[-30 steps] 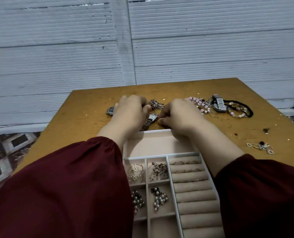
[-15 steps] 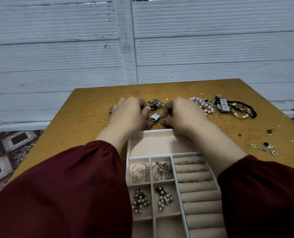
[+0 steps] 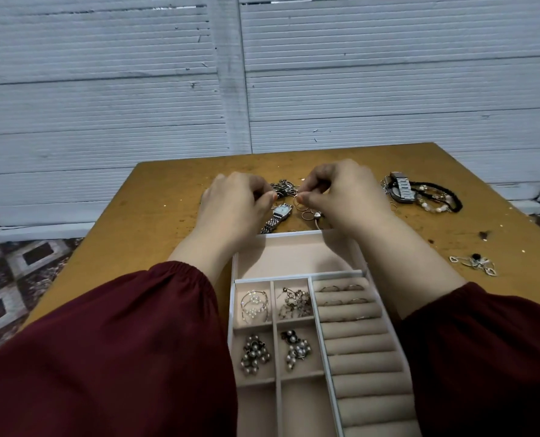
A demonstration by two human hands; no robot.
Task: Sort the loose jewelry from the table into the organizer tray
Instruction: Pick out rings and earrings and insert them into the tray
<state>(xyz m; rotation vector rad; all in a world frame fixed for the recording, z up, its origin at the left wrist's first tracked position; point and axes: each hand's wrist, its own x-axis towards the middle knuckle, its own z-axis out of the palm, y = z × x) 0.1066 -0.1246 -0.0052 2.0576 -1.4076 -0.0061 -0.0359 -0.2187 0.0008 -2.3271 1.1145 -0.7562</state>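
Jewelry, loose, lies on the far half of the wooden surface (image 3: 155, 203), past the organizer tray (image 3: 297, 235). A silver watch (image 3: 278, 217) sits just beyond the tray's far rim, long axis diagonal, face end far-right, band running near-left under our left hand (image 3: 234, 206). Small gold rings (image 3: 306, 212) lie just right of the watch face; a tangle of metal earrings (image 3: 283, 188) sits farther back between our two hands. At far right we see a second watch (image 3: 401, 187) bunched with beaded bracelets (image 3: 435, 200), and a heart pendant piece (image 3: 476, 263) well apart, nearer on the right.

Our left hand's fingers (image 3: 267, 197) are curled narrow, tips pinched; what they hold we cannot tell. Our right hand (image 3: 344, 193) has its fingers (image 3: 304, 198) pinched tight over the rings; it looks like a thin ring between them, not certain. Both hands are close together, fingertips near but apart.

The tray's long axis runs near to far; pearl earrings fill four left compartments, rings sit in the far slots of the roll section, the wide far compartment is bare.

Versus half a second ago: both hands have shifted slightly farther from the tray rim, and more of the watch and rings now shows.
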